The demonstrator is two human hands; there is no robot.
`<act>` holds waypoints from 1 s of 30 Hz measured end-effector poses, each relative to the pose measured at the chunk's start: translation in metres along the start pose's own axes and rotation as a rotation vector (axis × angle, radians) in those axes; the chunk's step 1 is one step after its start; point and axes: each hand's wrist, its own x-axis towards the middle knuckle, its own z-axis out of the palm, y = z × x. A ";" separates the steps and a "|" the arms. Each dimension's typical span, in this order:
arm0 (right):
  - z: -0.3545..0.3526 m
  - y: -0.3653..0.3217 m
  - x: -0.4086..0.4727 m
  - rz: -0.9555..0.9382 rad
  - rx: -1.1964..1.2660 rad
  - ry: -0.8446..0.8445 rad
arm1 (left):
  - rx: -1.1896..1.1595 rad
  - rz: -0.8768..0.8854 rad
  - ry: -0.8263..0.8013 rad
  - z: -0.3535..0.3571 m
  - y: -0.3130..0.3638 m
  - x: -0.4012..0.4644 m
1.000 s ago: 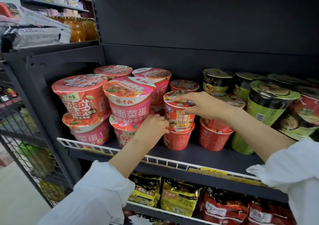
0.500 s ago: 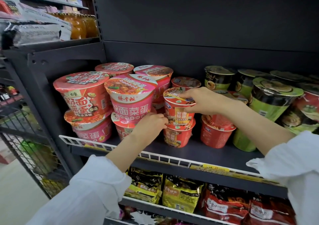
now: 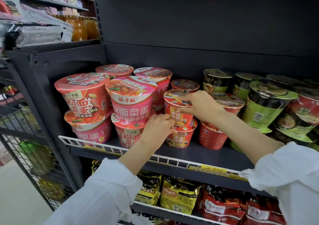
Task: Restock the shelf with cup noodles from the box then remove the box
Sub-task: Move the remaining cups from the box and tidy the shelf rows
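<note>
A small red and orange cup noodle (image 3: 177, 110) stands stacked on a matching cup (image 3: 180, 138) on the dark shelf (image 3: 198, 154). My right hand (image 3: 200, 105) grips the top cup at its lid rim and side. My left hand (image 3: 158, 126) touches the cup's lower left edge, fingers curled against it. Big pink and red noodle bowls (image 3: 131, 103) are stacked two high to the left. No box is in view.
Red cups (image 3: 212, 136) and green and black bowls (image 3: 265, 107) fill the shelf to the right. A white wire rail (image 3: 107, 147) runs along the shelf front. Packet noodles (image 3: 179, 195) lie on the shelf below. A wire mesh rack (image 3: 34, 155) stands left.
The top cup has been set straighter on the lower cup. My right hand has shifted from the lid toward its side, and my left hand has moved right onto the cup.
</note>
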 end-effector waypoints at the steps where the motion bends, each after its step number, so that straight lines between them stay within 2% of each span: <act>1: 0.000 -0.002 0.000 -0.004 -0.003 0.009 | 0.010 0.004 -0.001 0.000 -0.001 0.000; 9: 0.011 -0.012 -0.003 -0.013 0.033 0.070 | 0.139 0.120 -0.117 -0.011 -0.016 0.000; 14: 0.015 -0.014 -0.006 -0.019 -0.054 0.027 | 0.109 0.030 -0.096 -0.011 -0.013 -0.003; 19: 0.004 -0.014 -0.003 0.013 0.044 -0.036 | 0.107 -0.052 -0.107 -0.011 -0.008 -0.004; 30: 0.002 -0.014 -0.012 0.006 0.072 -0.078 | 0.059 -0.166 -0.243 -0.030 0.005 0.000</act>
